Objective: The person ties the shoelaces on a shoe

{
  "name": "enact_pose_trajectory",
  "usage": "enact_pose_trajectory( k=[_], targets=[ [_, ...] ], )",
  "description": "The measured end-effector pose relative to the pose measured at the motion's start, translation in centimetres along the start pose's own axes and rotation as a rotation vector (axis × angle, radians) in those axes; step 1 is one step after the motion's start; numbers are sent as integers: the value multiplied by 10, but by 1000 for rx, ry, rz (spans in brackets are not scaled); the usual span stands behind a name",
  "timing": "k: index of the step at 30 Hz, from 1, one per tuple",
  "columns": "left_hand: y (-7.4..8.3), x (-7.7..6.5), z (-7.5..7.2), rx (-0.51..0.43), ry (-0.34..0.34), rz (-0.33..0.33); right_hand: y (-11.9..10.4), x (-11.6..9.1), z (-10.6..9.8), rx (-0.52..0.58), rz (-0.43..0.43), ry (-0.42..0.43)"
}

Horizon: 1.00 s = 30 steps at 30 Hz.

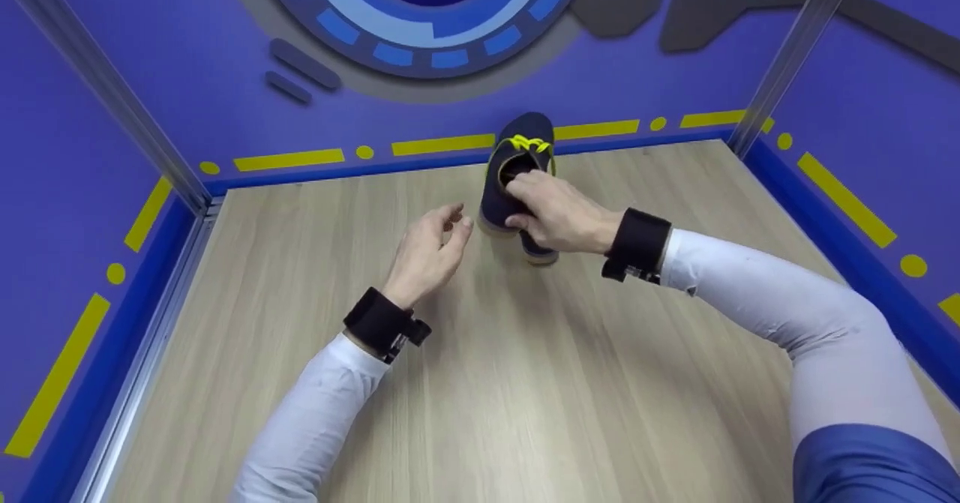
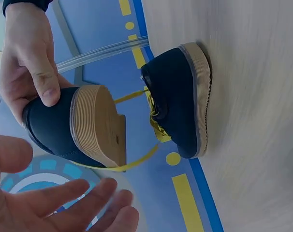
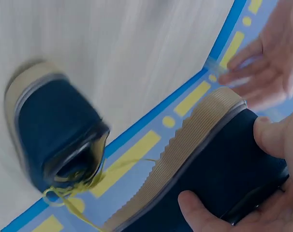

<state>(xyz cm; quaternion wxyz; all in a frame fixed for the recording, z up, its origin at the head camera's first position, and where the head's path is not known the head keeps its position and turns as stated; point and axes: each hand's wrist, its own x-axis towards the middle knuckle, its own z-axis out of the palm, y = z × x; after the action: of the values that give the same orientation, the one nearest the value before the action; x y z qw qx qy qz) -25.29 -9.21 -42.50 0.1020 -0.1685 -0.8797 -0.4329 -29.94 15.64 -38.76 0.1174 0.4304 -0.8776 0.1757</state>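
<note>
My right hand [image 1: 562, 211] grips a dark navy shoe [image 1: 495, 205] by its heel end, fingers inside the opening and thumb on the outside. This shoe is raised above the table, with a ridged tan sole [image 2: 91, 121] and yellow laces. A matching shoe [image 2: 178, 92] stands on its sole on the table, mostly hidden below the raised one in the head view. A yellow lace [image 3: 129, 164] stretches between the two shoes. Left of the raised shoe, my left hand [image 1: 427, 252] hovers with relaxed fingers and holds nothing.
The wood-grain table [image 1: 480, 413] ends at a blue back wall [image 1: 420, 128] with yellow markings, close behind the shoes. Blue side panels [image 1: 862, 151] and metal corner posts [image 1: 120, 98] enclose it left and right.
</note>
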Motion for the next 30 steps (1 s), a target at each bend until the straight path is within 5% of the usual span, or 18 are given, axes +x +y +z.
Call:
enact_pose_trajectory(
  k=[7, 16, 21, 30],
  targets=[
    [-7, 0, -4, -38, 66, -45, -24, -1, 23, -42, -103, -79],
    [-16, -8, -16, 60, 7, -79, -53, -2, 50, -76, -214, -146],
    [-22, -16, -20, 157, -56, -107, -60, -5, 67, -66, -252, -163],
    [-28, -33, -21, 234, -265, -243, -72, -16, 98, 32, -291, -177]
  ],
)
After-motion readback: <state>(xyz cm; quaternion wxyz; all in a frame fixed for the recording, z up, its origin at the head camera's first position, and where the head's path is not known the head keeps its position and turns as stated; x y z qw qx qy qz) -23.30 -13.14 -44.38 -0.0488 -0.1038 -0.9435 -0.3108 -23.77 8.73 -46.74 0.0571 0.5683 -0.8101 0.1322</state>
